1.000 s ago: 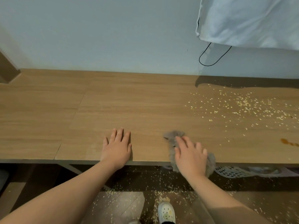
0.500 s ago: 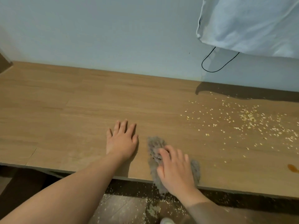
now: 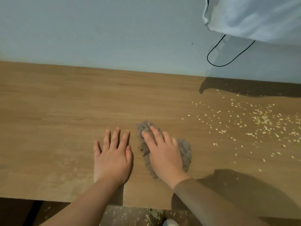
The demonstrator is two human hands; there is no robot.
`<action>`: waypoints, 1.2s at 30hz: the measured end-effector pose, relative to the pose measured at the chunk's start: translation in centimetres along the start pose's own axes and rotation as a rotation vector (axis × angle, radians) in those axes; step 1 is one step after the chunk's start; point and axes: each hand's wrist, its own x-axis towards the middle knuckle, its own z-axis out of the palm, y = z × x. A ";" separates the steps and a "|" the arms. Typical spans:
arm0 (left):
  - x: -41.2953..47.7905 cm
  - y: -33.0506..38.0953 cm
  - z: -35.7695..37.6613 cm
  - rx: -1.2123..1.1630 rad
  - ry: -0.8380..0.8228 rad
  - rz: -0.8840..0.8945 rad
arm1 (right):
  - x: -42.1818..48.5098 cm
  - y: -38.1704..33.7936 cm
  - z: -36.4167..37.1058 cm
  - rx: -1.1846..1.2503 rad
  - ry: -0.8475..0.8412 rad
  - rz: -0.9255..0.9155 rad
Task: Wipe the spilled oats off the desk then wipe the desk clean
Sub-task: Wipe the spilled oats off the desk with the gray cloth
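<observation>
On a wooden desk point(image 3: 48, 111) set against a pale wall point(image 3: 97, 30), a person's right hand point(image 3: 164, 157) presses flat on a crumpled grey cloth point(image 3: 185, 152), fingers extended and slightly spread rather than curled around it. The cloth lies near the desk's front edge, with part of it showing beyond the fingertips and along the outer side of the palm. Just beside it, the left hand point(image 3: 112, 159) rests palm-down on the bare wood, fingers straight and fanned, holding nothing. Spilled oats point(image 3: 260, 119) lie scattered across the right part of the desk, apart from the cloth, thickest toward the right edge of the view. More flakes speckle the floor point(image 3: 130, 216) below the desk's front edge, beside the toe of a light shoe point(image 3: 170, 223). White fabric point(image 3: 260, 15) hangs at upper right, a black cord point(image 3: 228, 56) looping beneath it.
</observation>
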 end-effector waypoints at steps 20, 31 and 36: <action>0.3 -0.1 0.3 -0.035 0.023 0.001 | 5.9 3.9 0.3 -0.012 0.038 0.199; 0.3 0.0 0.2 -0.045 0.011 -0.010 | 6.6 1.0 0.5 -0.006 0.020 0.327; 0.5 -0.1 0.2 -0.050 0.015 -0.013 | 9.2 3.3 1.0 -0.071 -0.027 0.175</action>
